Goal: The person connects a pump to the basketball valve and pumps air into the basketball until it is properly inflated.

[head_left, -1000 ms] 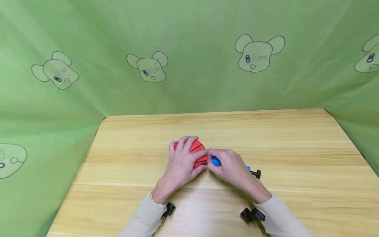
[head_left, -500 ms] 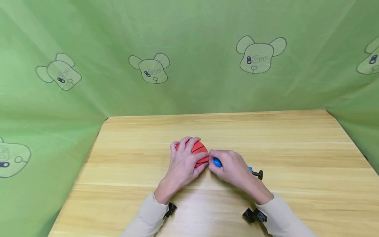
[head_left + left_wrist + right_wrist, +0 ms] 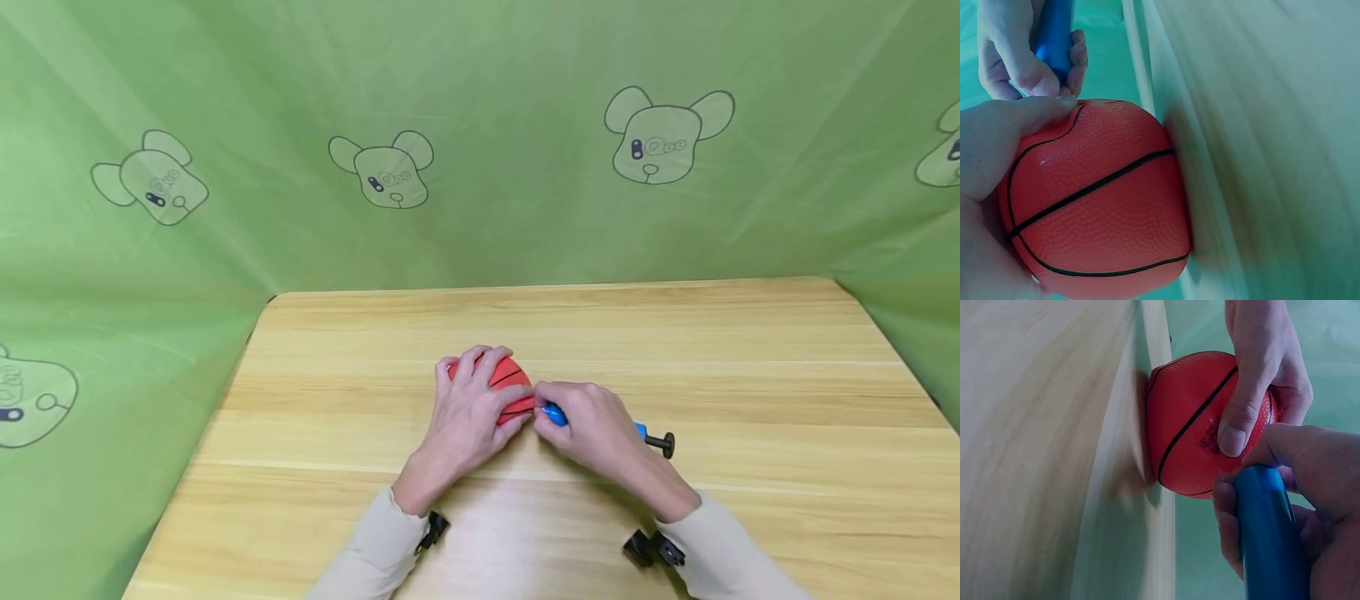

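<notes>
A small red ball [image 3: 513, 375] with black lines, like a mini basketball, rests on the wooden table. My left hand [image 3: 467, 421] grips it from above, fingers spread over the top and thumb along the near right side. In the left wrist view the ball [image 3: 1097, 187] looks slightly squashed. My right hand [image 3: 588, 425] holds a blue hand pump [image 3: 555, 414] at its front end, close against the ball's right side. The pump's black plunger handle [image 3: 667, 444] sticks out behind the right wrist. Fingers hide the pump's tip where it meets the ball; both thumbs nearly touch there.
The light wooden table [image 3: 360, 333] spreads around both hands. Green cloth [image 3: 517, 217] printed with bear faces stands behind and at the sides. Black camera mounts [image 3: 652, 550] are worn at both wrists, low over the table.
The ball, pump and both hands shift very slightly right in the head view, largely together with the table. Both grips look the same as before.
</notes>
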A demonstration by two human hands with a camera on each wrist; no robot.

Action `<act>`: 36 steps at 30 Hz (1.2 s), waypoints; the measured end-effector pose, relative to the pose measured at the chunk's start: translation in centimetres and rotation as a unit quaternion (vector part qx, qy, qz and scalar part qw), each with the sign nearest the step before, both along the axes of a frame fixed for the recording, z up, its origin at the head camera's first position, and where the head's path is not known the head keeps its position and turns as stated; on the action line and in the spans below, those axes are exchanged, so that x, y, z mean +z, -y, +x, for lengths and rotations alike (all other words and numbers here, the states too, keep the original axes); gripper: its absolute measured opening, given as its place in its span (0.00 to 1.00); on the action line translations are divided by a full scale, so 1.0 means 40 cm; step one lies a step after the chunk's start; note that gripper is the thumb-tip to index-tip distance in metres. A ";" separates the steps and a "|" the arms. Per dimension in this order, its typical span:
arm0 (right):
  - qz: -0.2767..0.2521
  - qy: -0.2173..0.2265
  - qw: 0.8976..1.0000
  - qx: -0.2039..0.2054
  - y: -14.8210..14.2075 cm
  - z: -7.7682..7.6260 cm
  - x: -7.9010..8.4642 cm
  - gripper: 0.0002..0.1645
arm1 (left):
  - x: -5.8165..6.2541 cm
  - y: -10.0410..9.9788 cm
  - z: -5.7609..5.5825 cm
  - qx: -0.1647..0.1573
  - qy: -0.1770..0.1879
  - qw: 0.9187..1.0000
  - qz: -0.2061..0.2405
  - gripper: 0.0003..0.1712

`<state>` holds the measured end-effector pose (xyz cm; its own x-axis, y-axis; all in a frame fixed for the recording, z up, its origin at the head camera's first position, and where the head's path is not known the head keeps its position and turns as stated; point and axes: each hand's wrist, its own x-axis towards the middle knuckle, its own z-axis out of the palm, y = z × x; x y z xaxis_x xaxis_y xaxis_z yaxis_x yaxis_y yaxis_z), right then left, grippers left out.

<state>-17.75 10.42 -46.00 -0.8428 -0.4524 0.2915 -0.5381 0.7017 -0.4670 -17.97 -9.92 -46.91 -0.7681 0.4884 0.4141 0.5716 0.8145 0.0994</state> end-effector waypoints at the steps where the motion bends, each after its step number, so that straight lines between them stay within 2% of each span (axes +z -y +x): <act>1: 0.001 -0.001 1.000 -0.001 0.000 0.001 0.000 0.11 | 0.000 -0.001 0.000 0.000 0.000 1.000 -0.001 0.13; 7: 0.002 -0.011 1.000 -0.006 0.000 0.006 -0.003 0.11 | -0.001 -0.001 0.001 0.000 0.001 1.000 -0.001 0.13; 16: -0.011 -0.053 0.999 -0.005 0.004 0.013 -0.020 0.08 | 0.001 0.002 0.003 0.004 0.001 1.000 0.000 0.12; 22: -0.004 -0.054 0.998 -0.011 0.014 0.015 -0.015 0.05 | 0.004 0.004 0.004 0.007 0.000 1.000 -0.003 0.13; 36: 0.000 -0.054 0.998 -0.023 0.008 0.022 -0.013 0.09 | -0.001 -0.005 0.003 0.001 -0.004 1.000 -0.001 0.14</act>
